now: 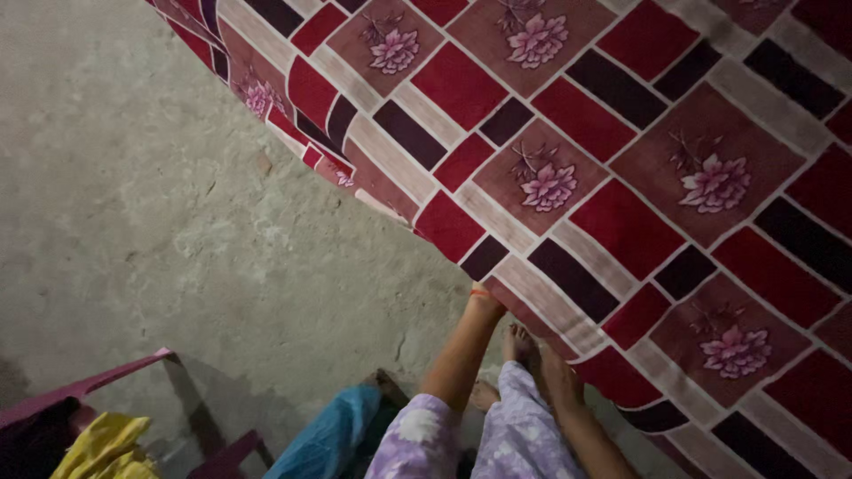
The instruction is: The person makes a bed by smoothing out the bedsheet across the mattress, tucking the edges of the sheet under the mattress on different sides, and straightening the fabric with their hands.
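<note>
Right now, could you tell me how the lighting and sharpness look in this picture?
Head view: dim, warm light; the concrete floor darkens toward the left corners; the patterned bedsheet is fairly sharp; both forearms look slightly soft, the hands hidden at the sheet's edge.

We see 0 packages, 0 labels, 0 signs and 0 screens in the head view; nothing of that kind shows anywhere in this frame.

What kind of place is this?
Probably a room in a home: a bed sheet with red blocks and pink flowers, a bare concrete floor, and a pink plastic chair holding yellow cloth.
</note>
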